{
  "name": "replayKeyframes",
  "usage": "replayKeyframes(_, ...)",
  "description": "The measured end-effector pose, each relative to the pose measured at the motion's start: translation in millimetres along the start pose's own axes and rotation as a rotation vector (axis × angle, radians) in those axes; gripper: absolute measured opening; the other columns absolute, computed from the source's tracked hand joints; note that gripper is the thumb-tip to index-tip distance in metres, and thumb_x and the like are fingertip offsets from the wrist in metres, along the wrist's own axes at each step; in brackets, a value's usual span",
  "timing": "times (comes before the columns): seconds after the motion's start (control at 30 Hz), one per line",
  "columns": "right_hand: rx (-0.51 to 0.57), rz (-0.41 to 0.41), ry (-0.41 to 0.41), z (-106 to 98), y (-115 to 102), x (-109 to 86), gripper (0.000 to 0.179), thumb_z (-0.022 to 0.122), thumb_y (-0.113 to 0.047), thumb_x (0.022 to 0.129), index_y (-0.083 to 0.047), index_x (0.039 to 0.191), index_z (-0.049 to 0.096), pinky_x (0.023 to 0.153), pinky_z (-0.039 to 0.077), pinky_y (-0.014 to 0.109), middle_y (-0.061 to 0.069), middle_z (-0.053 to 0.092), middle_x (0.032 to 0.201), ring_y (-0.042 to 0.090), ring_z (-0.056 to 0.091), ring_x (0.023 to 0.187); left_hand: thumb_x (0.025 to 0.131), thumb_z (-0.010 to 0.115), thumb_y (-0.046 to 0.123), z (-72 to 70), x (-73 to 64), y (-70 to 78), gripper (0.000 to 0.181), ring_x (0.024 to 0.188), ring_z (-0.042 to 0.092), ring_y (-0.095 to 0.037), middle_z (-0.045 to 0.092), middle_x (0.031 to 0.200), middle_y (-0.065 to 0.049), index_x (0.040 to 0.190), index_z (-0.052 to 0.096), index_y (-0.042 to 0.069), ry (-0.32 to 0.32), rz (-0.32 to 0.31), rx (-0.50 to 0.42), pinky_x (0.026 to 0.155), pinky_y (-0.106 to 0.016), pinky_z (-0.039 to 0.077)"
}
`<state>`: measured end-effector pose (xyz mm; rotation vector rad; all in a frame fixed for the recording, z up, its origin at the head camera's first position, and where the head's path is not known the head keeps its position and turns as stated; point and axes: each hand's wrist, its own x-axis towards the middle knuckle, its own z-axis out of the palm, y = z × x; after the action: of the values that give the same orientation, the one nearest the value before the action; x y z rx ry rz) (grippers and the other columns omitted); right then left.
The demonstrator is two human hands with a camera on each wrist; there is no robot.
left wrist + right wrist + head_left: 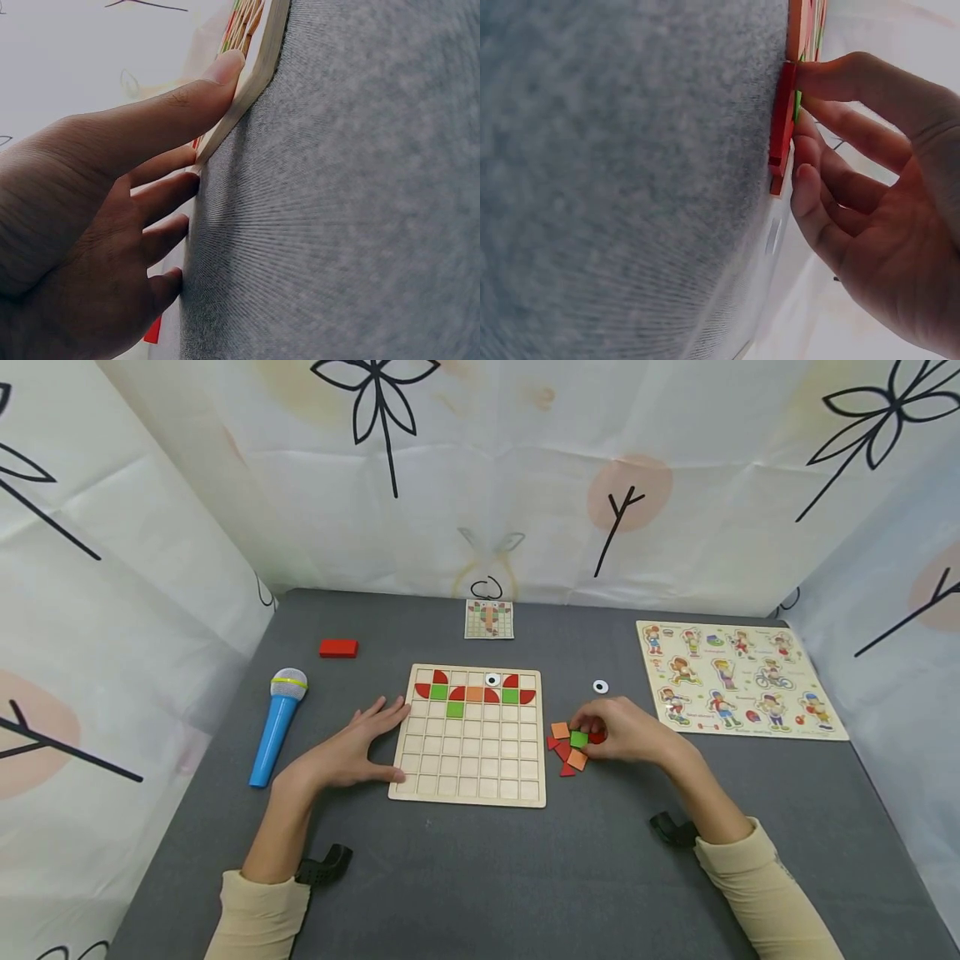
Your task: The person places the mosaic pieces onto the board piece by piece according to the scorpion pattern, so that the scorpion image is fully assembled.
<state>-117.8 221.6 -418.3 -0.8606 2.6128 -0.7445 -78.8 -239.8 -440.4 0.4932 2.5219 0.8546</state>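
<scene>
A wooden grid board (468, 791) lies at the middle of the table, with red, green and orange pieces and one eye disc set in its upper rows. My left hand (341, 752) spreads along the board's left edge, its thumb resting on the near corner; the left wrist view shows that thumb (225, 71) on the rim. To the right of the board, my right hand (626, 731) pinches a green square tile (579, 739) between thumb and fingers. Around it lie loose red and orange pieces (576, 760). In the right wrist view, a red piece (781, 112) sits under the fingertips.
A loose eye disc (601, 687) lies beyond my right hand. At the back stands a small pattern card (489, 620). A picture puzzle board (738, 677) occupies the right side. On the left are a blue toy microphone (276, 731) and a red block (338, 648).
</scene>
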Motion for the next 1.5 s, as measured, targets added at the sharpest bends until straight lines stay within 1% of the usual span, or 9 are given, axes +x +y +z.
replayKeyframes(0.23, 0.027, -0.036, 0.066, -1, -6, 4.0, 0.025, 0.084, -0.008, 0.085, -0.011, 0.11, 0.081, 0.072, 0.054, 0.025, -0.002, 0.074, 0.091, 0.013, 0.064, 0.081, 0.084, 0.094, 0.035, -1.0, 0.5, 1.7, 0.113, 0.171, 0.005, -0.049, 0.021, 0.182, -0.016, 0.173, 0.028, 0.012, 0.0, 0.004, -0.004, 0.134, -0.076, 0.003)
replayKeyframes(0.47, 0.091, -0.098, 0.106, 5, -22, 25.7, 0.028, 0.081, -0.006, 0.089, -0.008, 0.117, 0.08, 0.073, 0.058, 0.025, 0.001, 0.078, 0.099, 0.013, 0.068, 0.083, 0.084, 0.094, 0.035, -0.2, 1.2, 0.4, 0.113, 0.171, 0.004, -0.049, 0.021, 0.183, -0.016, 0.173, 0.027, 0.012, 0.004, 0.001, -0.002, 0.134, -0.076, 0.002)
replayKeyframes(0.63, 0.113, -0.114, 0.075, 11, -37, 47.4, 0.028, 0.079, -0.006, 0.09, -0.007, 0.119, 0.079, 0.078, 0.06, 0.03, 0.004, 0.078, 0.101, 0.016, 0.07, 0.086, 0.084, 0.094, 0.034, -0.6, 0.8, -0.9, 0.113, 0.171, 0.004, -0.049, 0.02, 0.183, -0.015, 0.173, 0.027, 0.012, 0.002, -0.001, 0.0, 0.134, -0.076, 0.003)
replayKeyframes(0.8, 0.103, -0.121, 0.034, 16, -50, 69.1, 0.028, 0.076, -0.006, 0.092, -0.006, 0.119, 0.079, 0.084, 0.063, 0.036, 0.005, 0.079, 0.104, 0.018, 0.072, 0.091, 0.084, 0.094, 0.035, -0.5, 0.6, -1.2, 0.113, 0.171, 0.004, -0.048, 0.02, 0.183, -0.015, 0.173, 0.028, 0.013, 0.001, -0.001, -0.001, 0.134, -0.076, 0.003)
replayKeyframes(0.9, 0.07, -0.119, 0.016, 19, -56, 82.0, 0.027, 0.076, -0.007, 0.092, -0.007, 0.119, 0.08, 0.086, 0.062, 0.035, 0.005, 0.08, 0.106, 0.018, 0.071, 0.093, 0.084, 0.094, 0.036, -0.2, 0.7, -0.4, 0.113, 0.171, 0.004, -0.049, 0.021, 0.183, -0.016, 0.173, 0.028, 0.013, 0.002, 0.004, 0.0, 0.134, -0.076, 0.004)
replayKeyframes(1.1, 0.004, -0.132, -0.023, 25, -63, 101.8, 0.021, 0.077, -0.006, 0.095, -0.005, 0.115, 0.081, 0.079, 0.054, 0.031, 0.008, 0.078, 0.102, 0.02, 0.065, 0.087, 0.084, 0.094, 0.036, -0.3, 0.4, 1.1, 0.114, 0.17, 0.005, -0.05, 0.021, 0.183, -0.016, 0.173, 0.028, 0.013, 0.005, 0.007, -0.002, 0.133, -0.077, 0.004)
replayKeyframes(1.27, -0.023, -0.167, -0.031, 27, -66, 111.1, 0.023, 0.076, -0.001, 0.093, -0.003, 0.114, 0.083, 0.08, 0.054, 0.032, 0.009, 0.08, 0.102, 0.022, 0.067, 0.087, 0.084, 0.094, 0.035, -0.3, 0.1, 1.2, 0.113, 0.17, 0.004, -0.049, 0.019, 0.183, -0.016, 0.173, 0.027, 0.012, 0.001, -0.001, -0.005, 0.133, -0.076, 0.002)
replayKeyframes(1.37, -0.016, -0.165, -0.039, 26, -68, 112.5, 0.024, 0.075, 0.0, 0.092, -0.002, 0.114, 0.083, 0.083, 0.057, 0.034, 0.01, 0.081, 0.105, 0.024, 0.07, 0.091, 0.084, 0.094, 0.034, -0.5, -0.1, 1.0, 0.113, 0.17, 0.004, -0.049, 0.019, 0.183, -0.016, 0.173, 0.027, 0.012, 0.003, -0.003, -0.004, 0.133, -0.076, 0.002)
replayKeyframes(1.5, -0.007, -0.157, -0.056, 26, -69, 110.9, 0.022, 0.077, -0.001, 0.092, -0.002, 0.113, 0.083, 0.084, 0.058, 0.033, 0.012, 0.079, 0.107, 0.025, 0.069, 0.094, 0.084, 0.094, 0.034, -1.1, -0.8, 1.5, 0.113, 0.171, 0.004, -0.049, 0.02, 0.183, -0.015, 0.173, 0.028, 0.013, 0.003, -0.005, -0.006, 0.133, -0.076, 0.003)
